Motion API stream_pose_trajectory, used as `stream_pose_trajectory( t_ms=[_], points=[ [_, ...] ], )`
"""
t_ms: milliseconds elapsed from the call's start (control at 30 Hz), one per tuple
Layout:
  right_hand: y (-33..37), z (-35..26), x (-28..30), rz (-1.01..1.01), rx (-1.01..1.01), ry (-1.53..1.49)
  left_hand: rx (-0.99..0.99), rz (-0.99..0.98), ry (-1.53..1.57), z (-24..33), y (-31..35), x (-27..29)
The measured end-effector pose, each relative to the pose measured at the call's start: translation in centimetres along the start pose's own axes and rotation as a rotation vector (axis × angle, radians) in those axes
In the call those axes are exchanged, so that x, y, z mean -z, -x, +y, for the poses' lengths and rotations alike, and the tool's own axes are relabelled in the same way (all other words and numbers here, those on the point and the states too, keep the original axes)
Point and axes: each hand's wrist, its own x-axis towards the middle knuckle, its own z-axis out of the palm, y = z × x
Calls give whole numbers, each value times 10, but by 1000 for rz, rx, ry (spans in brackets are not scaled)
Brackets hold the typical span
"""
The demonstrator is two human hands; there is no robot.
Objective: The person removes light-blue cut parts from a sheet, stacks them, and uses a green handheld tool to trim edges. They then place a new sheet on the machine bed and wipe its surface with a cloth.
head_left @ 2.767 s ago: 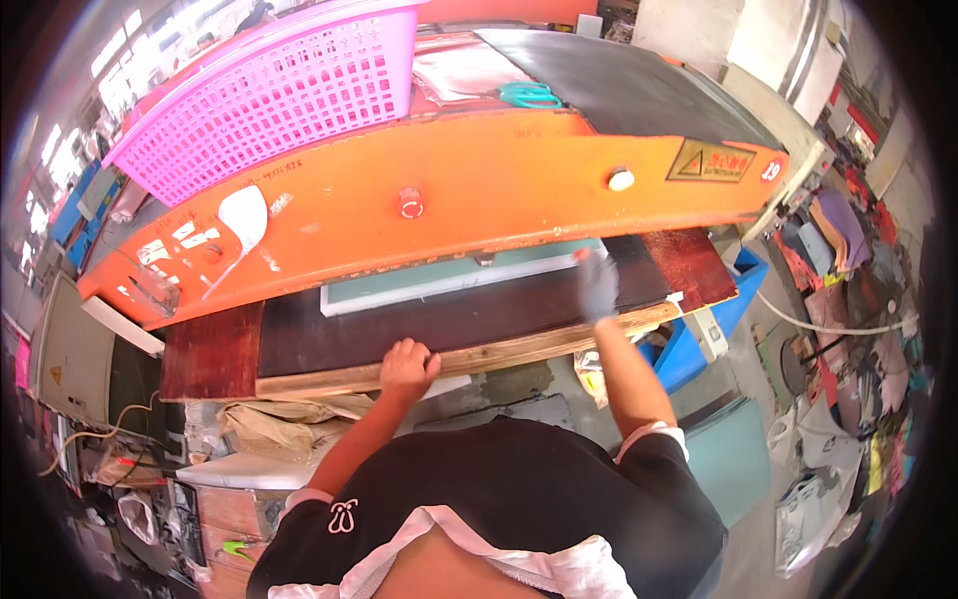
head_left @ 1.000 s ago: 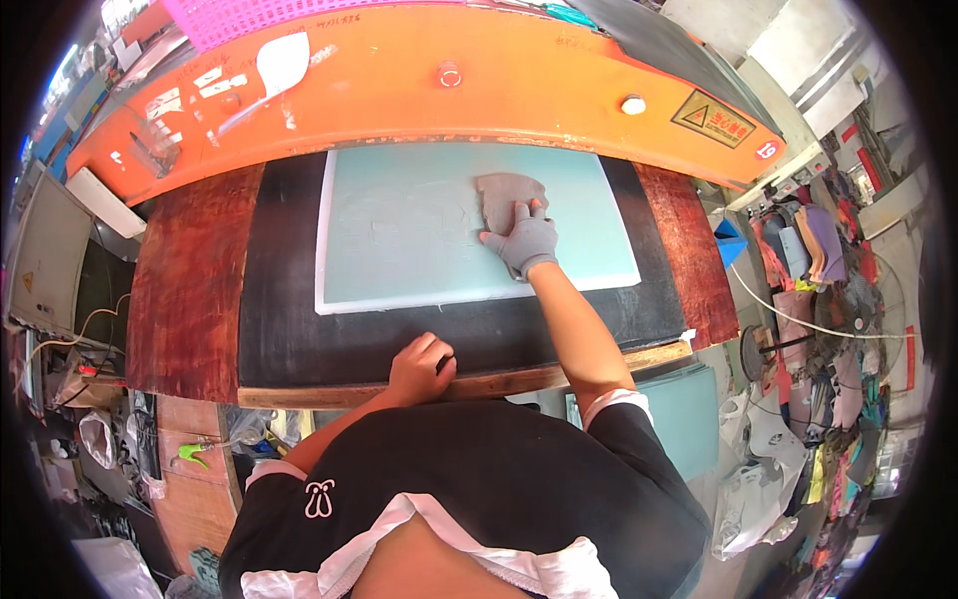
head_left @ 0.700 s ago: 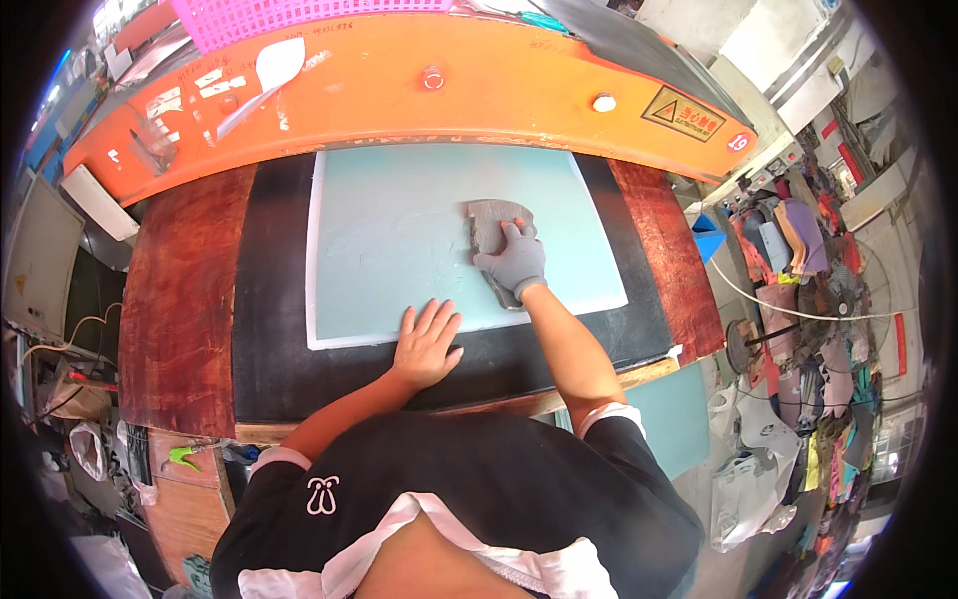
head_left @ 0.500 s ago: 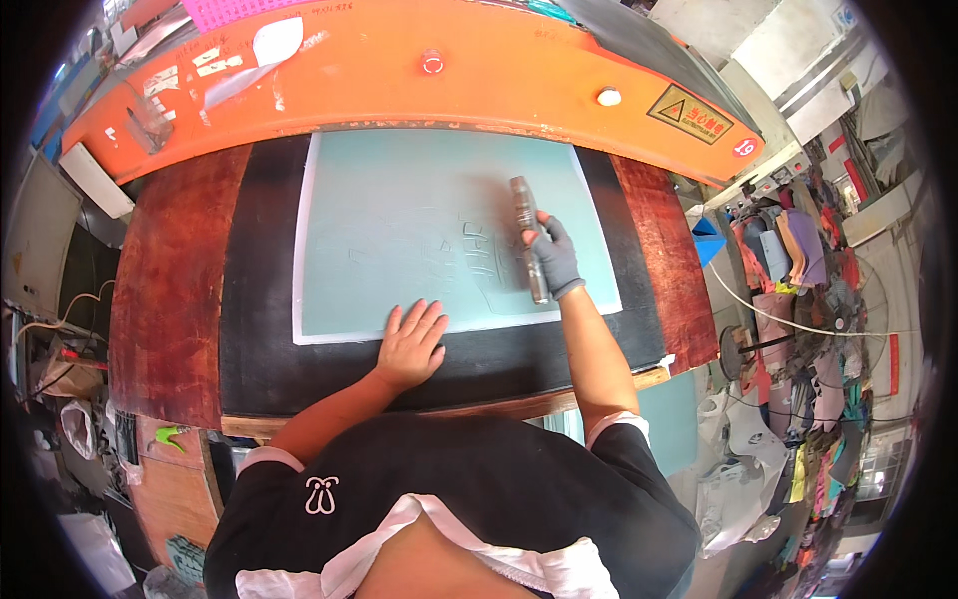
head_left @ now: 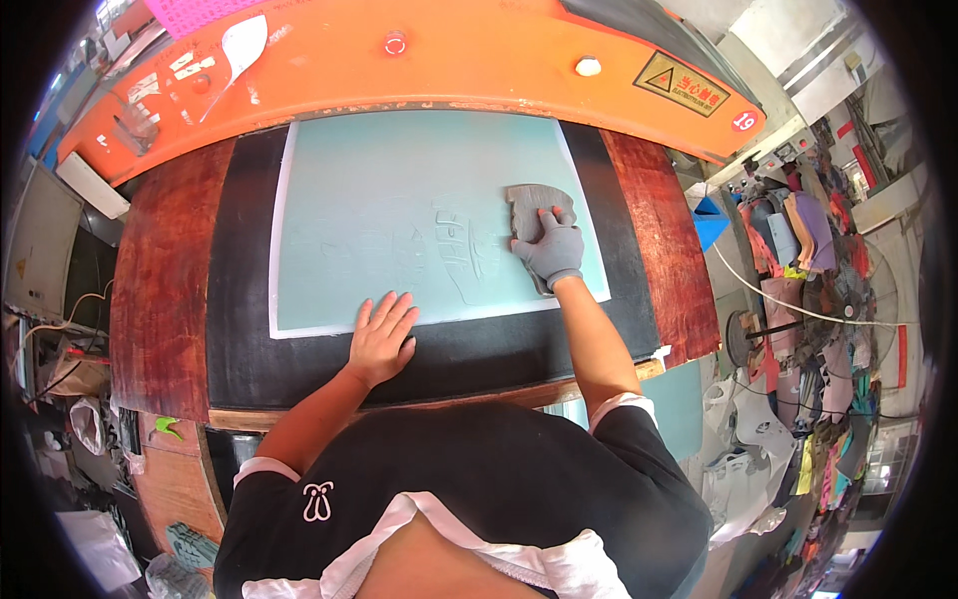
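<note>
A pale blue-green sheet with a white border (head_left: 379, 200) lies on a black board (head_left: 479, 361), with outlines pressed into its surface. Over the sheet's right part is a grey cutting die (head_left: 529, 200), broad side up, with an uneven left edge. My right hand (head_left: 555, 252), in a grey glove with bare fingertips, grips it from above, thumb at its left side and fingers across its top. The glove hides part of the die. My bare left hand (head_left: 381, 341) is open, fingers spread over the sheet's near edge, palm toward the black board.
An orange machine beam (head_left: 479, 70) with a red button (head_left: 395, 43) and a white knob (head_left: 588, 66) spans the far side. Reddish-brown boards (head_left: 165, 290) flank the black one. Hanging coloured pieces (head_left: 798, 250) and a white cable (head_left: 778, 311) are at the right.
The cutting die was held on edge and has turned so its broad side faces up. My right hand has rolled over onto it. My left hand stays by the sheet's near edge.
</note>
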Motion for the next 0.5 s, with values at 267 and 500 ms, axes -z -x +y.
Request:
stream_pose_trajectory(
  t_ms=[267,500],
  points=[
    [-9,40,-15,70,-16,-593,43,-53,-4,1,4,-7],
    [56,92,-33,334,-348,-814,-7,30,-33,4,2,-10]
  ],
)
